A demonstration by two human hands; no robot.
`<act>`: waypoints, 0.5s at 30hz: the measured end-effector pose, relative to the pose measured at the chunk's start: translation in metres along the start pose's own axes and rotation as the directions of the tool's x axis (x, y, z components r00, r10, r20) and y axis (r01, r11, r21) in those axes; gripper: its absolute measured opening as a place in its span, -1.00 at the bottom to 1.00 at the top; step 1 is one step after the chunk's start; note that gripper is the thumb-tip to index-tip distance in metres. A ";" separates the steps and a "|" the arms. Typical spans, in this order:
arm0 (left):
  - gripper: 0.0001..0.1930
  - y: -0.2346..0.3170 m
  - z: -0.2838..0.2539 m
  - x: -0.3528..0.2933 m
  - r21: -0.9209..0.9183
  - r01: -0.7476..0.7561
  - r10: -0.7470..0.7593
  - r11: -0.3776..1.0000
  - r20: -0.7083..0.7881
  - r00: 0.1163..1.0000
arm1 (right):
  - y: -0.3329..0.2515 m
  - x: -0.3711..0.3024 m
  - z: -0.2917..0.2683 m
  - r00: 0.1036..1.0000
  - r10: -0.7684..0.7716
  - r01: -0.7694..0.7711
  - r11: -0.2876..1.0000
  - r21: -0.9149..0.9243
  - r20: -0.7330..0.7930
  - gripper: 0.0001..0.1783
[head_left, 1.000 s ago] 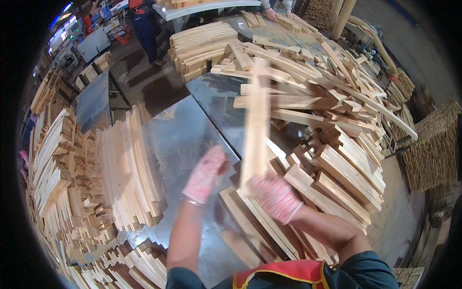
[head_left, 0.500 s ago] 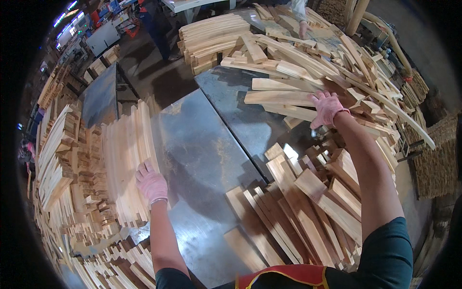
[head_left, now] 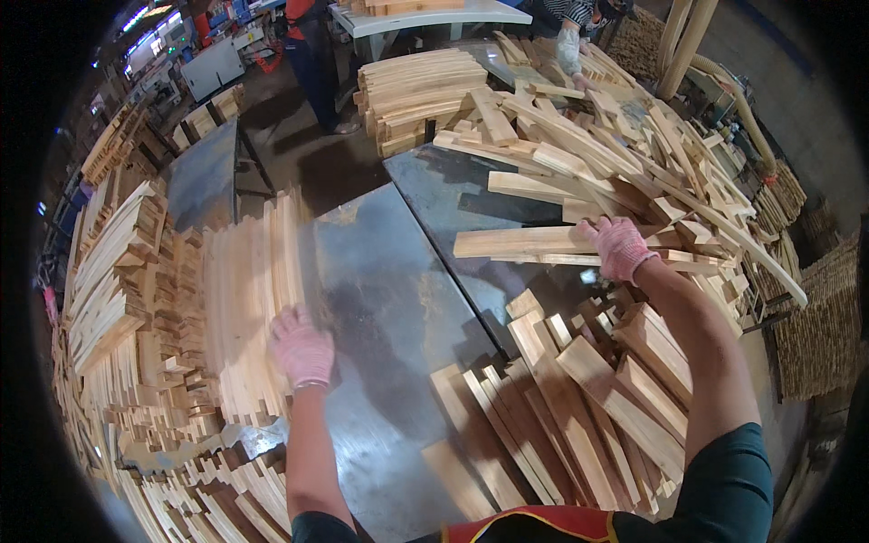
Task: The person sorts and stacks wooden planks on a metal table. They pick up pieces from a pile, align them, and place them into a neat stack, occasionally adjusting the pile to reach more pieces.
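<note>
My right hand [head_left: 621, 248], in a pink glove, is closed around the right part of a pale wooden board [head_left: 520, 242]. The board lies crosswise over the front of a jumbled wood pile, its free end pointing left above the dark metal table. My left hand [head_left: 304, 348], gloved the same, is at the right edge of a row of upright-set boards [head_left: 249, 299] packed side by side. Its fingers are apart and somewhat blurred by motion; nothing shows in them, and whether they touch the row I cannot tell.
The metal tabletop [head_left: 380, 299] has a dark seam. Loose boards [head_left: 579, 407] lie at the near right, and stacked wood [head_left: 113, 262] stands at far left. Beyond are a layered stack [head_left: 421, 90], a co-worker's sleeved arm [head_left: 568, 52] over the pile, and another person's legs [head_left: 317, 81].
My right hand has drawn a board nearer to me, off the pile's front edge. My left hand has shifted slightly right and nearer, off the row's face. The view has tilted a little.
</note>
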State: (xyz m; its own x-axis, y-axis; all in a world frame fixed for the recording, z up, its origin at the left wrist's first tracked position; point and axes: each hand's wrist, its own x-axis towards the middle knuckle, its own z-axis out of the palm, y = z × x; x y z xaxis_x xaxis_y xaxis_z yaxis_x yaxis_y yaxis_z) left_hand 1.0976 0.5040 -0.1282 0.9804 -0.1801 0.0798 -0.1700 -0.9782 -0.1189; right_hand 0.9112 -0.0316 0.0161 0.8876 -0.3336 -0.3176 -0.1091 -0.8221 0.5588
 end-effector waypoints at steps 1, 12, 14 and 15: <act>-0.16 0.008 0.003 -0.013 -0.013 -0.097 0.094 0.995 -0.122 0.988 | 0.001 -0.011 -0.021 0.998 -0.042 0.044 0.997 0.067 -0.042 -0.03; -0.09 0.199 -0.149 -0.049 -0.728 0.319 0.562 -0.607 -0.110 0.819 | -0.058 -0.061 -0.306 0.912 -0.309 0.409 0.677 0.612 -0.268 -0.41; -0.27 0.202 -0.168 -0.048 -0.643 0.275 0.480 -0.714 -0.165 0.861 | -0.085 -0.041 -0.321 0.911 -0.332 0.405 0.612 0.679 -0.244 -0.34; -0.36 0.220 -0.179 -0.053 -0.581 0.286 0.478 -0.762 -0.208 0.854 | -0.081 -0.044 -0.305 0.921 -0.265 0.365 0.337 0.868 -0.285 -0.29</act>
State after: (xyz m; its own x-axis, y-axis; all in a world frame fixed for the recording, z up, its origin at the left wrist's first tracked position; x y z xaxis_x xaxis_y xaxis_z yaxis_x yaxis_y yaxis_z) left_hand 0.9906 0.2800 0.0188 0.7350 -0.6425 0.2168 0.3519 0.6346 0.6881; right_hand 1.0170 0.1904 0.2182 0.9740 0.0423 -0.2226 -0.1007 -0.7993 -0.5925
